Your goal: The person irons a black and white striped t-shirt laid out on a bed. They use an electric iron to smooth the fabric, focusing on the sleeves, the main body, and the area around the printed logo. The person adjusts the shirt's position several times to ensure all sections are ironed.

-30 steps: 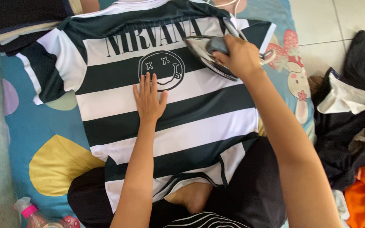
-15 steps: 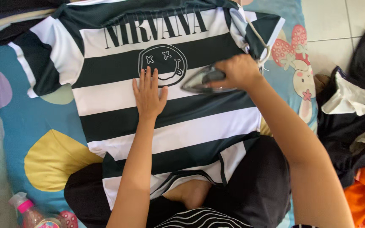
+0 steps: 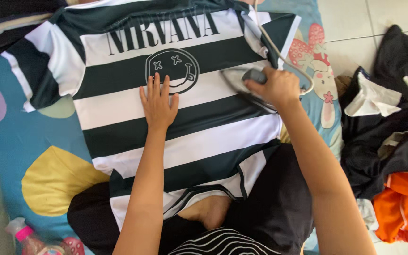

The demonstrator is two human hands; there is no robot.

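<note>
The iron [image 3: 245, 86] in the right hand [image 3: 276, 87] has slid rightward.

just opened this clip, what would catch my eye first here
A black-and-white striped shirt with a smiley face print lies flat across the middle. The right hand grips an iron on it, while the left hand presses flat beside the print. A heap of clothes sits at the right.

My shirt [image 3: 166, 89] is black-and-white striped; my sheet [image 3: 34, 141] is blue with yellow blobs; lower right, orange cloth [image 3: 402, 208].
</note>
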